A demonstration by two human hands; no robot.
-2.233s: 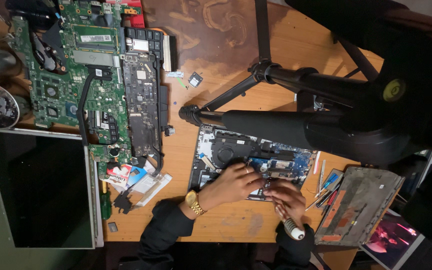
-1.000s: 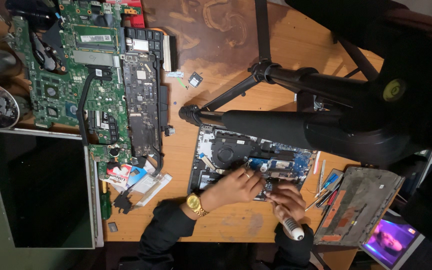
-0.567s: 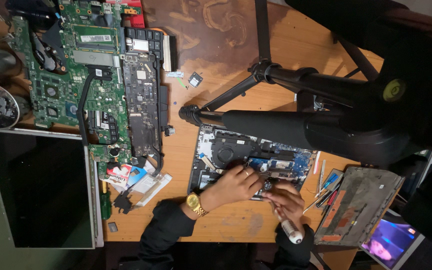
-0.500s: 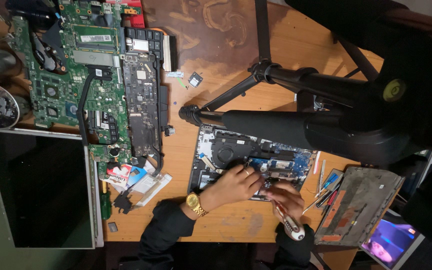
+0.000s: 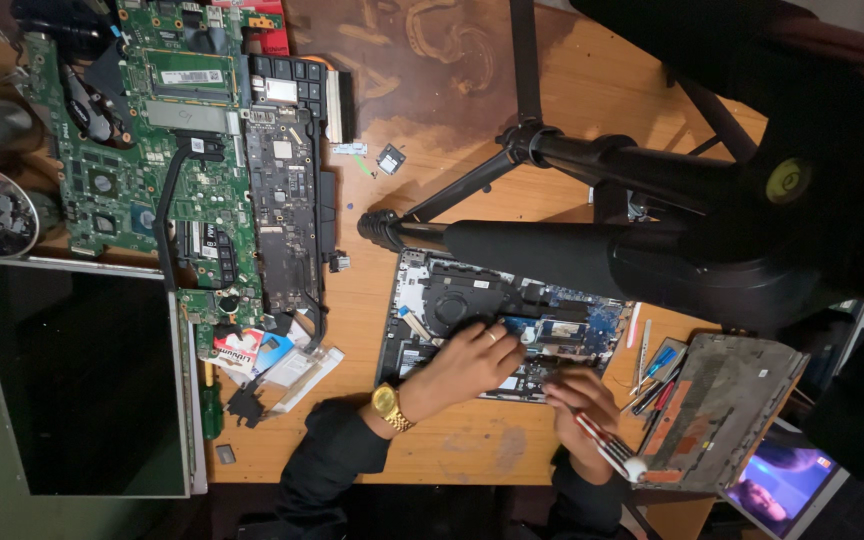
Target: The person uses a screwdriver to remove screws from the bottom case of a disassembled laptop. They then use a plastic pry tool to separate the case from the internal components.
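An open grey laptop base with its black fan and blue circuit board showing [image 5: 512, 310] lies on the brown wooden worktop [image 5: 572, 110], a bit right of the middle of the frame and low down. Both hands are on it.

The left hand [image 5: 467, 360] lies flat on the lower middle of the laptop base, just under the round fan. Its fingers [image 5: 487, 333] are close together and bent a little, and they press down on the parts inside. There is a ring on one finger and a gold wristwatch [image 5: 389, 403] on the wrist, next to a dark sleeve.

The right hand [image 5: 582, 395] is at the lower right edge of the laptop base. Its fingers are curled tight around a red and white striped screwdriver with a white round end [image 5: 607, 447]. The handle sticks out toward the bottom right of the frame. The tip is hidden by the hand.

Just right of the laptop base lie some small pens and tools in blue and red [image 5: 657, 375]. Beside them is a worn grey and orange flat case [image 5: 717, 410].

Above the laptop base, a black camera tripod with long legs [image 5: 592, 200] reaches across the worktop.

In the upper left of the frame lie big green circuit boards [image 5: 152, 170] and a dark narrow board [image 5: 287, 220]. In the lower left is a flat black screen panel with a silver frame [image 5: 72, 380].
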